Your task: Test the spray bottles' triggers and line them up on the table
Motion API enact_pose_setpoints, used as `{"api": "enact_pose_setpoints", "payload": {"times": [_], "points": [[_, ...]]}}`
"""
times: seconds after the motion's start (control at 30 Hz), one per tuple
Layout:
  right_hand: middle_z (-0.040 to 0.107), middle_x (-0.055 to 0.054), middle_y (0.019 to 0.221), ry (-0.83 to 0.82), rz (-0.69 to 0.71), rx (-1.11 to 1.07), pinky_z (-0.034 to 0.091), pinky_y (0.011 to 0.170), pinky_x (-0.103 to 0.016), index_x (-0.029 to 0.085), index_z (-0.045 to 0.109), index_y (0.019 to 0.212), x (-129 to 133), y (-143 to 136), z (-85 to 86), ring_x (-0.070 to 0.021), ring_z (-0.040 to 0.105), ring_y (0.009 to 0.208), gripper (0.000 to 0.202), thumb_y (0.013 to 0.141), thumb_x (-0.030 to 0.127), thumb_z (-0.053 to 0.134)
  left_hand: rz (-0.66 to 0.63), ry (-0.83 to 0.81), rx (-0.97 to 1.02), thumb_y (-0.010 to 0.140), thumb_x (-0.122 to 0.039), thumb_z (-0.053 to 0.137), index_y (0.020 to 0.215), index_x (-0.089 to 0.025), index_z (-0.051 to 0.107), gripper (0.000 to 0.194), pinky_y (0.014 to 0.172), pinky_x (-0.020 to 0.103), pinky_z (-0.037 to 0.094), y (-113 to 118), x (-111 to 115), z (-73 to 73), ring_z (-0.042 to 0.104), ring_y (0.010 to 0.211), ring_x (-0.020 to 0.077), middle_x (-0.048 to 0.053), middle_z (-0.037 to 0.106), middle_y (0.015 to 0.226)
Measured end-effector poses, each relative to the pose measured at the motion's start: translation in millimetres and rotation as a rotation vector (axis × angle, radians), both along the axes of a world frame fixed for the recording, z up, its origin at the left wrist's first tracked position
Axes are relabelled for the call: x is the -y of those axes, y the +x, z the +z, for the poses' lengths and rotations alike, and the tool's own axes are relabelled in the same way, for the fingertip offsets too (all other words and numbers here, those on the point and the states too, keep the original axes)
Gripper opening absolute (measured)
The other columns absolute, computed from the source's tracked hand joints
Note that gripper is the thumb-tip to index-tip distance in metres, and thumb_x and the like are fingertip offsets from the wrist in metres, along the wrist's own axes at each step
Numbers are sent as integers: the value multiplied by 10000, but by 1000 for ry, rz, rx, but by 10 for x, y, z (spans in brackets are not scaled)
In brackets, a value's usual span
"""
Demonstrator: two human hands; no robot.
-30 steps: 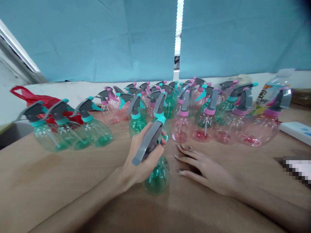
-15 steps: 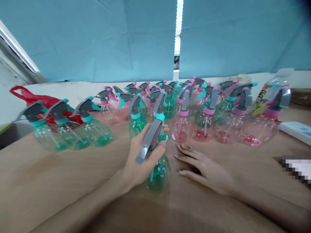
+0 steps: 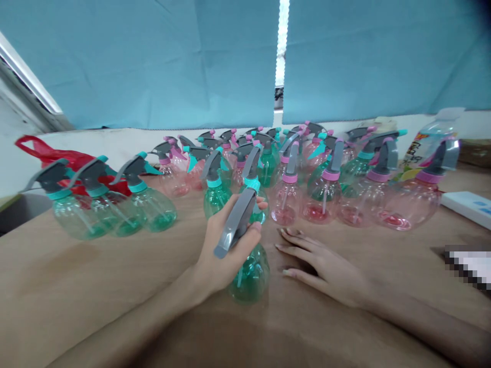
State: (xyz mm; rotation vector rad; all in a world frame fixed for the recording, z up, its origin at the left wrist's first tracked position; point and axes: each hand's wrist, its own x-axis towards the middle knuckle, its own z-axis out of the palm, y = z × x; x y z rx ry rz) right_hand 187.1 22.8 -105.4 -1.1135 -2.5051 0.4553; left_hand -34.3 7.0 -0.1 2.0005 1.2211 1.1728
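Blue curtains fill the upper half of the frame, with a bright slit between them, and below them a brown wooden desk runs across the lower half. At the centre of the frame the left hand has its grip closed around the neck of a green spray bottle, fingers wrapped just under the grey trigger, which points toward the lower left. The bottle's round base appears to stand on the desk. Just to the right, the right hand lies flat, palm down, fingers spread, holding nothing and close beside the bottle without clearly touching it.

Behind them, across the middle of the frame, stands a crowd of pink and green spray bottles; three more green bottles sit at the left in front of a red bag. A white box lies at the right edge.

The risk, as I judge it, is the tight rows just behind: a swing of the held bottle or the elbow could topple neighbours like skittles.
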Motion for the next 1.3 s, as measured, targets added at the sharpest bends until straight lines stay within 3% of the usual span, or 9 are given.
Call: {"api": "enact_pose_setpoints", "payload": {"times": [0.47,0.67,1.0,1.07,1.17,1.3], "points": [[319,-32,1507,-1,-10,32,273,1115,-483,275,463,1366,6,-2,6,-254,266,1381,532,909,545,440,-3,-1,3,800,-187,508,1029,-237,549,238,610,275,438,3,6,30,534,659,143,-25,579,784],[315,-29,1509,4,-9,56,272,1114,-486,279,448,1375,10,1,11,-252,260,1384,536,911,548,433,1,-40,-1,774,-199,486,935,-246,582,193,503,278,392,-18,5,67,519,551,147,-23,568,681],[333,-41,1500,21,-8,62,278,1114,-478,253,460,1369,14,2,8,-246,270,1380,539,915,542,428,-118,-26,72,729,-163,486,798,-221,529,100,599,262,441,-34,-1,51,551,692,149,-9,584,783],[325,-41,1504,21,-9,70,275,1117,-473,249,463,1367,14,0,11,-242,264,1383,541,916,546,423,-136,-38,52,724,-174,498,791,-222,528,88,556,251,420,-45,-3,50,518,637,136,-15,575,764],[327,-40,1503,17,-12,61,272,1119,-473,250,469,1362,16,-3,18,-244,263,1383,537,914,544,429,-128,-68,13,730,-194,503,835,-234,560,127,509,258,403,-51,-7,64,491,564,132,-15,584,745],[325,-40,1504,10,-6,45,271,1119,-471,252,468,1364,16,-2,22,-245,255,1386,537,912,540,437,-71,-66,35,745,-182,502,999,-253,592,279,631,297,476,-31,-13,75,581,715,180,2,632,838]]}}
